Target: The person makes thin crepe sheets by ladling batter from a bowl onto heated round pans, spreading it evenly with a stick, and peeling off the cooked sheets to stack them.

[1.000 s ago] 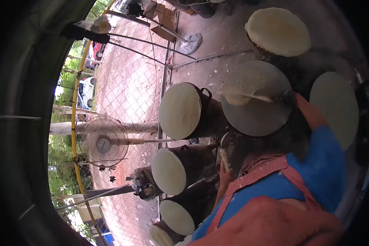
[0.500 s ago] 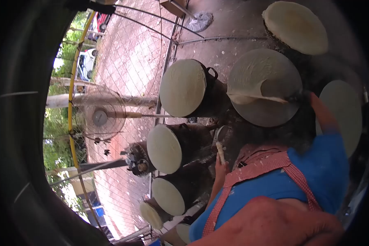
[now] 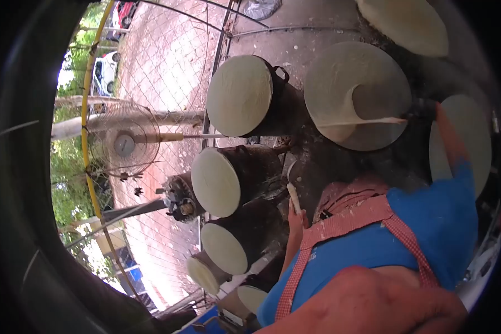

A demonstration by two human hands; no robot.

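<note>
My right hand point(image 3: 422, 109), in a dark glove, is closed on the end of a thin wooden batter spreader point(image 3: 381, 121). The spreader lies across a large round griddle point(image 3: 392, 78), over wet pale batter point(image 3: 339, 132). Batter coats the griddle's far and left parts, while grey metal shows to the right. Near the front of my apron, my left hand point(image 3: 296, 216) grips the pale, batter-smeared handle of what looks like a ladle point(image 3: 293, 195). Its round head is partly in shadow, beside the drum stoves.
Drum-shaped stoves with batter-covered tops point(image 3: 241, 96) point(image 3: 216, 182) point(image 3: 224, 249) line the left. A cooked sheet point(image 3: 409, 25) lies on a griddle at upper right; another griddle point(image 3: 456, 145) is by my right arm. A fan point(image 3: 124, 145) stands near the wire fence.
The spreader has swept across the griddle toward my body, and batter now shows on the near side of it. My left hand still grips the handle. The whole view has shifted slightly.
</note>
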